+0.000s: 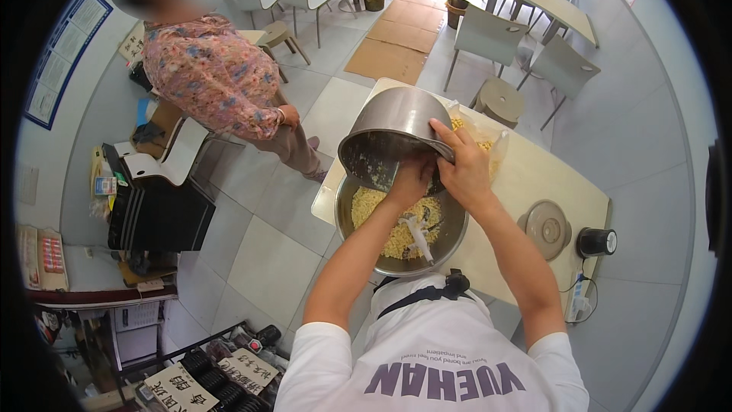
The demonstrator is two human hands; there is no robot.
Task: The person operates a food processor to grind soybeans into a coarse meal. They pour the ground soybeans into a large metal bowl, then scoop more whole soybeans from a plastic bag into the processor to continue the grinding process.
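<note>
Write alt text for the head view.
The right hand grips a tilted metal pot by its rim above a metal basin of yellow bits, with the left hand at the pot's mouth. Another person in a floral shirt stands to the left.

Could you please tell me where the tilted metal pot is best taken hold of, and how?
Probably by the rim of the metal pot, on its right side, coming from the right, fingers on the outer wall. The pot is tilted with its mouth over the metal bowl, leaving that edge within reach; the right hand grips there.
</note>
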